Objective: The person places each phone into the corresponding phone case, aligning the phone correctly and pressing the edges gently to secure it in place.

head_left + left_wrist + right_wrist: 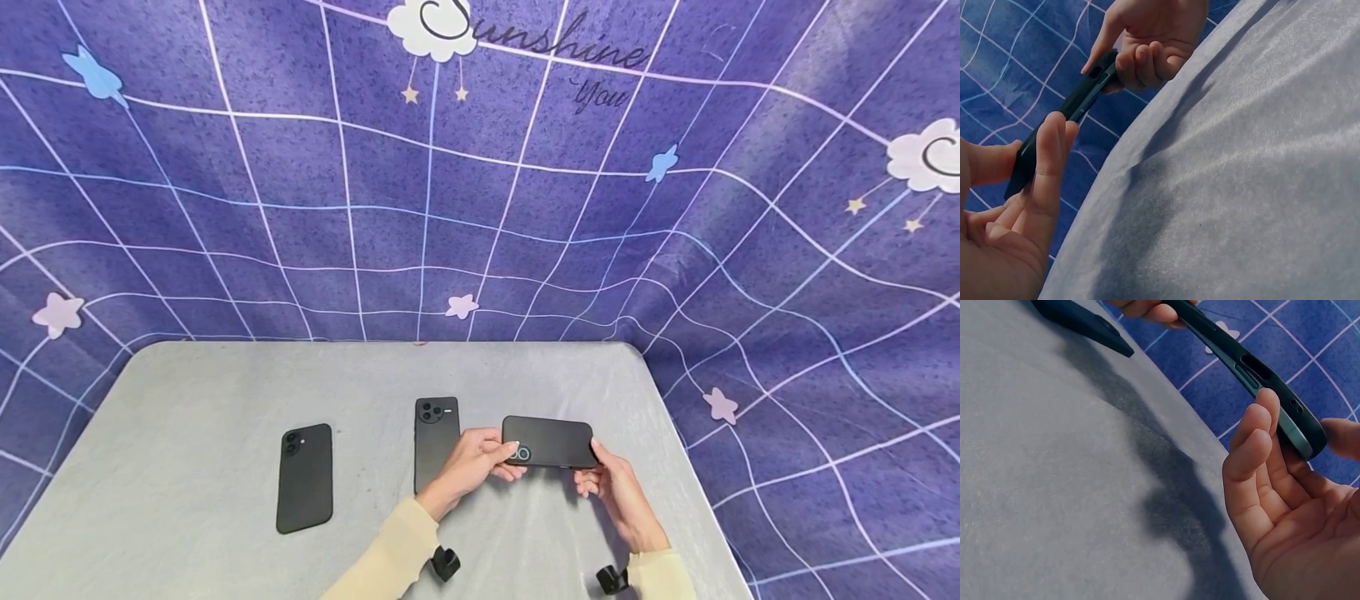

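Note:
A black smartphone [555, 440] is held sideways above the table, its back and camera lenses facing up. My left hand [474, 458] pinches the camera end between thumb and fingers. At the opposite end, my right hand [617, 490] grips it, thumb on one face and fingers below. In the right wrist view, the long edge of the phone [1235, 359] has cutouts like those of a case. The left wrist view shows the phone [1075, 103] edge-on between both hands. A second black phone [435, 437] lies beside my left hand, partly hidden by it.
Farther left, a third black phone [305, 479] lies back up on the grey cloth-covered table [187, 433]. A blue-purple gridded curtain [300, 167] with stars and clouds hangs behind the table and along its right side.

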Action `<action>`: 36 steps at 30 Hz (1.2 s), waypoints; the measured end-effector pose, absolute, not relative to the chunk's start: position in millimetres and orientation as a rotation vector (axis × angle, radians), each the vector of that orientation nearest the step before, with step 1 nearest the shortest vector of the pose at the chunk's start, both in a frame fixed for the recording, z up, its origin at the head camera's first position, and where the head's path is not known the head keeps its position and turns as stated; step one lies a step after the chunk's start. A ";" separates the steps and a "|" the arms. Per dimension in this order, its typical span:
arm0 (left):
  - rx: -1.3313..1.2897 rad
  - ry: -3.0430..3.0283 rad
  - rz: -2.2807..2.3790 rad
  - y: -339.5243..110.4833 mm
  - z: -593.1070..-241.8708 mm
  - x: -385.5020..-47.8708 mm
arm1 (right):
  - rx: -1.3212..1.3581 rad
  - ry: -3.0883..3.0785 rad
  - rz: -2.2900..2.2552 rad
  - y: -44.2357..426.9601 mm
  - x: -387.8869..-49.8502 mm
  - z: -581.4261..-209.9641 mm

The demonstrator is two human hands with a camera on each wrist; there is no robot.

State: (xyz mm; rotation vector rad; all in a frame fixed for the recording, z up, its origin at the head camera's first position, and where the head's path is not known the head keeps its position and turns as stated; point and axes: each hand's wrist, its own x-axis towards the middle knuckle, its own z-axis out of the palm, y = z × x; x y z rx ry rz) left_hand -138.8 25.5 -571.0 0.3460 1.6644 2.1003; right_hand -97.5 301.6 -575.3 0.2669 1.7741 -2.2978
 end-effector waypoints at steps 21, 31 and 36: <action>0.301 1.710 2.106 25.5 -569.2 -140.0 | 0.071 1.753 -2.326 306.7 -99.2 -577.3; 0.262 1.668 2.147 28.6 -569.7 -139.4 | 0.111 1.810 -2.333 303.9 -98.2 -576.7; 0.240 1.675 2.144 30.3 -570.1 -139.9 | 0.080 1.831 -2.313 305.1 -98.9 -577.6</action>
